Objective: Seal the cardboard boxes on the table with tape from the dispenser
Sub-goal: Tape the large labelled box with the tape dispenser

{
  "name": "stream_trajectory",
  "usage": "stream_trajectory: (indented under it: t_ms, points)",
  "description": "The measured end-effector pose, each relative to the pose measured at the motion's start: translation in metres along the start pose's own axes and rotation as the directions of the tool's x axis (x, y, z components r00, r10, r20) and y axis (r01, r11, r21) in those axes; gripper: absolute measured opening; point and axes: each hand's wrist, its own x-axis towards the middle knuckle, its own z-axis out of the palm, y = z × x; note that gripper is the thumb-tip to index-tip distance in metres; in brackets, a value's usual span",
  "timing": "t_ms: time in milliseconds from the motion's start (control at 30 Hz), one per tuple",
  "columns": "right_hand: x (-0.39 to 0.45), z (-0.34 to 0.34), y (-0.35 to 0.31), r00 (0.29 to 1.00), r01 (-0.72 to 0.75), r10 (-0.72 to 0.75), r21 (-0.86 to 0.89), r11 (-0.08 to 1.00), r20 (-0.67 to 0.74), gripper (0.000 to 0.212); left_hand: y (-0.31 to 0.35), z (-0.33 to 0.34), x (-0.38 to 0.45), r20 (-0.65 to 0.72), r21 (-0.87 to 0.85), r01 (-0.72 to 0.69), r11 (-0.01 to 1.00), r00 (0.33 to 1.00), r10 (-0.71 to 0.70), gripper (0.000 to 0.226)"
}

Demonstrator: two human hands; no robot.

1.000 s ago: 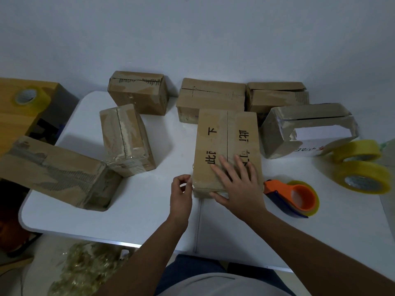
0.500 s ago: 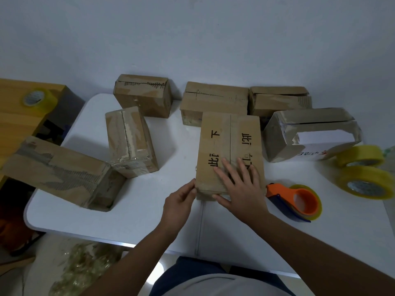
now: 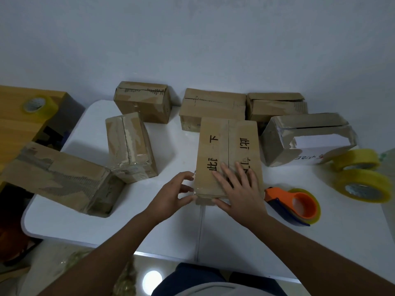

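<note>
At the centre of the frame a cardboard box with black printed characters lies flat on the white table. The right hand rests on its near end, fingers straight and spread, pressing down. The left hand touches the box's near left corner with relaxed, slightly bent fingers, grasping nothing. The orange tape dispenser lies on the table just right of the box, beside the right wrist. 2 yellow tape rolls sit at the right edge.
</note>
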Motion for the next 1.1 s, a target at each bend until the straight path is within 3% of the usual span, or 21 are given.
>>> stream_trajectory:
  t_ms: [133, 233, 300, 367, 433, 533, 700, 800, 867, 1000, 1100]
  points:
    - [0.000, -0.005, 0.001, 0.999, 0.020, -0.022, 0.053, 0.998, 0.031, 0.078, -0.001, 0.001, 0.000, -0.012, 0.043, -0.068, 0.997, 0.998, 0.068, 0.057]
    - [0.000, -0.018, 0.009, 0.999, -0.044, 0.051, 0.306, 0.951, -0.015, 0.070, 0.004, -0.003, 0.003, 0.015, 0.052, -0.123, 0.991, 0.992, 0.122, 0.063]
    - [-0.001, -0.027, 0.017, 0.949, -0.215, 0.302, 0.511, 0.832, -0.093, 0.067, 0.010, -0.006, 0.006, -0.027, 0.113, -0.117, 0.987, 0.992, 0.121, 0.062]
    - [-0.004, -0.032, 0.027, 0.861, -0.333, 0.509, 0.751, 0.571, -0.006, 0.064, 0.018, -0.007, 0.014, -0.100, 0.201, -0.116, 0.973, 0.985, 0.138, 0.058]
    - [-0.013, -0.034, 0.024, 0.870, -0.306, 0.486, 0.867, 0.394, 0.086, 0.061, 0.029, -0.005, 0.027, -0.156, 0.269, -0.155, 0.951, 0.967, 0.202, 0.056]
    - [-0.028, -0.037, 0.007, 0.886, -0.293, 0.447, 0.895, 0.337, 0.122, 0.053, 0.048, 0.010, 0.050, -0.131, 0.366, -0.180, 0.913, 0.961, 0.242, 0.064]
    - [-0.040, -0.027, 0.004, 0.861, -0.331, 0.488, 0.885, 0.328, 0.141, 0.046, 0.072, 0.053, 0.066, 0.154, 0.588, -0.087, 0.804, 0.988, -0.005, 0.095]
    - [-0.043, -0.028, 0.023, 0.809, -0.317, 0.583, 0.887, 0.334, 0.069, 0.043, 0.066, 0.054, 0.061, 0.230, 0.677, -0.162, 0.718, 0.973, 0.003, 0.095]
    - [-0.042, -0.030, 0.035, 0.788, -0.294, 0.616, 0.877, 0.381, -0.004, 0.043, 0.062, 0.043, 0.057, 0.344, 0.657, -0.276, 0.702, 0.938, 0.047, 0.093]
    - [-0.032, -0.029, 0.048, 0.773, -0.302, 0.634, 0.861, 0.410, -0.031, 0.043, 0.059, 0.005, 0.057, 0.631, 0.565, -0.478, 0.673, 0.776, 0.021, 0.093]
    - [-0.018, -0.027, 0.051, 0.802, -0.302, 0.596, 0.837, 0.457, -0.036, 0.046, 0.058, -0.008, 0.053, 0.622, 0.549, -0.430, 0.717, 0.783, -0.007, 0.085]
